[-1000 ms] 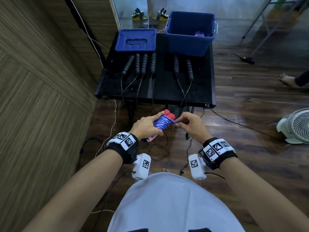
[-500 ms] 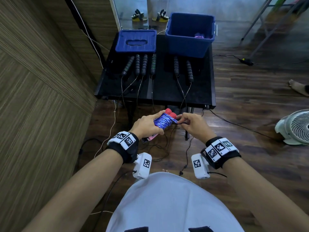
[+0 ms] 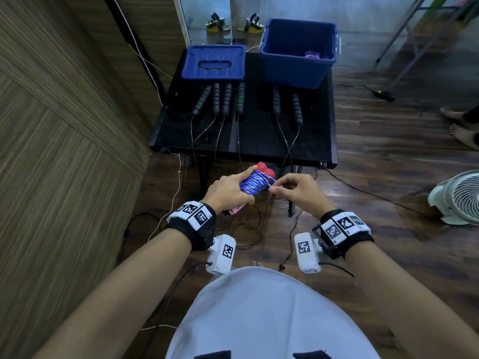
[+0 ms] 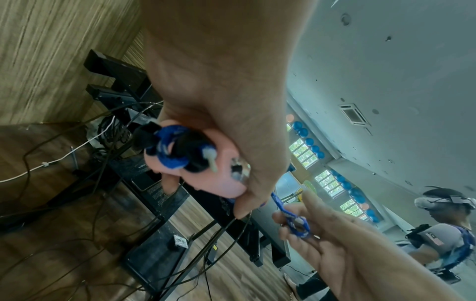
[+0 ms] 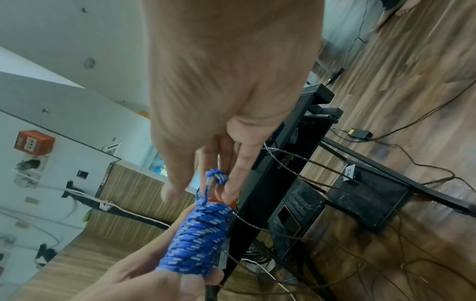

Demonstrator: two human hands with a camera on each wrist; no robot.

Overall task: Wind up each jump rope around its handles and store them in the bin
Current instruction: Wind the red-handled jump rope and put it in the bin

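My left hand (image 3: 228, 189) grips a jump rope bundle (image 3: 252, 183): blue-and-white cord wound around two pink-red handles (image 3: 264, 169), held in front of the black table's near edge. From below, the left wrist view shows the handles' pink butt ends (image 4: 219, 171) in my palm. My right hand (image 3: 290, 189) pinches the short loose end of the blue cord (image 5: 216, 177) just right of the bundle (image 5: 198, 238). The blue bin (image 3: 298, 53) stands at the table's back right with a wound rope (image 3: 312, 55) inside.
Several black-handled jump ropes (image 3: 223, 99) lie in a row on the black table (image 3: 259, 141), their thin cords hanging over the front edge onto the floor. A blue lid (image 3: 213, 62) lies back left. A white fan (image 3: 458, 198) stands on the floor at right.
The right hand has shifted slightly with the cord end beside the bundle; the left hand keeps its grip. A person's bare foot at the right edge has moved.
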